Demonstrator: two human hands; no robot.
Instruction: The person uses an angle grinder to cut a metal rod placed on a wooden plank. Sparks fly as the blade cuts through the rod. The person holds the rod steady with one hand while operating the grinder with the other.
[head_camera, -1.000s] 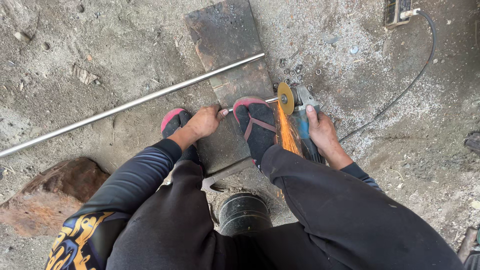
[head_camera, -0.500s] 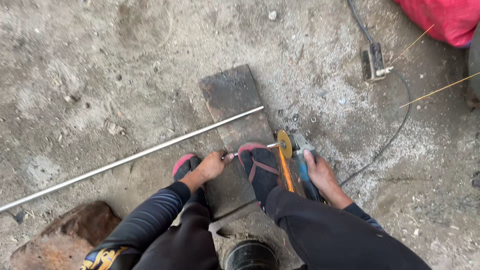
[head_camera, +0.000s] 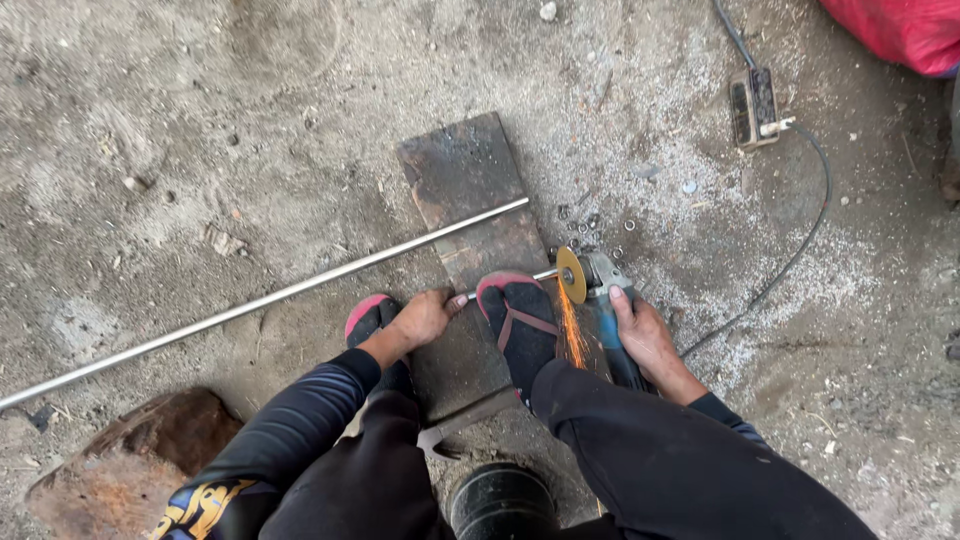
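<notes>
Two hands: both busy, person crouching over a dark wooden board (head_camera: 462, 175)
Left hand (head_camera: 425, 317): fingers closed around a thin metal rod (head_camera: 510, 282), pinning it to the board beside the right foot (head_camera: 520, 325)
Right hand (head_camera: 645, 335): fingers wrapped around an angle grinder (head_camera: 600, 290)
Progress: disc is in the rod, sparks flying (cut apparently unfinished); small cut pieces (head_camera: 590, 222) lie near the disc
Room: long rod (head_camera: 260, 300) lies apart at left; power cord (head_camera: 790, 260) trails right

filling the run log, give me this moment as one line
left hand pins thin rod on steel plate | right hand holds angle grinder | disc on rod, sparks | long rod lies apart
</notes>
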